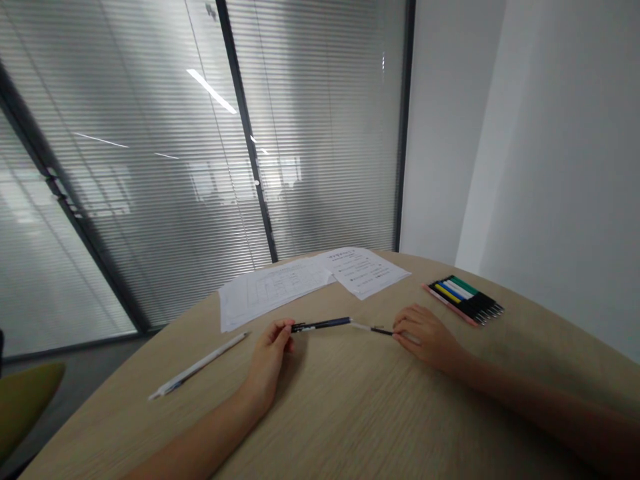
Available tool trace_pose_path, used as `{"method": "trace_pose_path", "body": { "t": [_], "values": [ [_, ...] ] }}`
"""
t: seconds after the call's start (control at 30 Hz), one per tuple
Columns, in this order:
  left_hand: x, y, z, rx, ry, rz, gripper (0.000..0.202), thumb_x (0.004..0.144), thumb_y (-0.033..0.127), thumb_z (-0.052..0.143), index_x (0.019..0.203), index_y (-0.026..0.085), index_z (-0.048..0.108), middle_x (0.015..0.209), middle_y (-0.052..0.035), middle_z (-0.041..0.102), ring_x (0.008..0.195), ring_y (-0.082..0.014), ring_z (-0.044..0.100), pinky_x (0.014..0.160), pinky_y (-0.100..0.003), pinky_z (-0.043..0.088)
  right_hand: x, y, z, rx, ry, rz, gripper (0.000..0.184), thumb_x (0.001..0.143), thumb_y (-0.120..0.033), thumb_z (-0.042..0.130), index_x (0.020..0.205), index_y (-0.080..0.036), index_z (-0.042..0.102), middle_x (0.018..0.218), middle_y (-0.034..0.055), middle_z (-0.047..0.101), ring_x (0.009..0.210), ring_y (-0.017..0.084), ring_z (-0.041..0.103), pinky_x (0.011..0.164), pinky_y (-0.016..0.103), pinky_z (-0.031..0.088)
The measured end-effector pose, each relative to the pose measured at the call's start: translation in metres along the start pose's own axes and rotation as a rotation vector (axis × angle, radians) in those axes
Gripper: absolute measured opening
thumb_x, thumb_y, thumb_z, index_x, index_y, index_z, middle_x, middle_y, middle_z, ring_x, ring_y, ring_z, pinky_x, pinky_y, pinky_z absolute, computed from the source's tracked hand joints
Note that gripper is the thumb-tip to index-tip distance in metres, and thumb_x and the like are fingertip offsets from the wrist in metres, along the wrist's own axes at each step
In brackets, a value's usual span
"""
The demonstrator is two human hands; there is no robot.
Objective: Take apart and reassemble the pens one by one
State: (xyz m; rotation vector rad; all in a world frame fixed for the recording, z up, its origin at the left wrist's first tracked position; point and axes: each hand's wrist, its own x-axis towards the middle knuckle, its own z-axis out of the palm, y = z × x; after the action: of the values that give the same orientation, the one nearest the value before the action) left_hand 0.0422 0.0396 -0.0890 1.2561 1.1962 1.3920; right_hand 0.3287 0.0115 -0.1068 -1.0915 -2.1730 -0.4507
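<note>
My left hand (271, 350) pinches a dark pen (327, 323) by its left end, and the pen points right, just above the table or on it. My right hand (423, 335) has its fingers closed on the black end of a thin pen-like piece (363, 327), which has a pale, translucent left part and what looks like a small clip. The tips of the two pieces meet or nearly meet between my hands; whether they touch I cannot tell. The right end of the thin piece is hidden in my fingers.
A long white pen (200, 365) lies left of my left hand. Printed sheets (280, 287) lie at the far side of the round wooden table (340, 413). Several pens with coloured bands (460, 297) lie side by side at the right. A yellow-green chair (30, 407) stands at left.
</note>
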Motion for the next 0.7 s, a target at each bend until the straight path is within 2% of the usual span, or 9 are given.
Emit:
{"method": "trace_pose_path", "body": {
  "t": [0.13, 0.3, 0.7],
  "values": [
    [-0.0012, 0.0015, -0.0008, 0.013, 0.026, 0.003, 0.026, 0.061, 0.036, 0.055, 0.079, 0.016, 0.054, 0.044, 0.0077, 0.045, 0.043, -0.0078, 0.038, 0.044, -0.018, 0.026, -0.0004, -0.0012, -0.0044, 0.025, 0.119, 0.003, 0.013, 0.079, -0.020, 0.047, 0.071, -0.017, 0.056, 0.072, 0.0043, 0.058, 0.071, 0.016, 0.050, 0.067, 0.032, 0.042],
    [-0.0014, 0.0019, -0.0013, -0.001, 0.069, 0.016, 0.028, 0.060, 0.037, 0.056, 0.078, 0.016, 0.054, 0.044, 0.0074, 0.046, 0.044, -0.0080, 0.040, 0.045, -0.018, 0.028, -0.0013, -0.0022, -0.0070, 0.057, 0.188, 0.027, 0.013, 0.080, -0.021, 0.047, 0.070, -0.019, 0.055, 0.067, 0.0032, 0.057, 0.068, 0.016, 0.050, 0.065, 0.032, 0.042],
    [-0.0041, 0.0060, 0.0009, -0.016, 0.071, 0.004, 0.030, 0.060, 0.039, 0.057, 0.078, 0.016, 0.054, 0.046, 0.0069, 0.046, 0.044, -0.0083, 0.041, 0.043, -0.018, 0.028, -0.0025, -0.0008, -0.0061, 0.040, 0.192, -0.017, 0.012, 0.080, -0.023, 0.048, 0.072, -0.019, 0.055, 0.069, 0.0028, 0.058, 0.069, 0.016, 0.052, 0.066, 0.032, 0.043]
  ]
}}
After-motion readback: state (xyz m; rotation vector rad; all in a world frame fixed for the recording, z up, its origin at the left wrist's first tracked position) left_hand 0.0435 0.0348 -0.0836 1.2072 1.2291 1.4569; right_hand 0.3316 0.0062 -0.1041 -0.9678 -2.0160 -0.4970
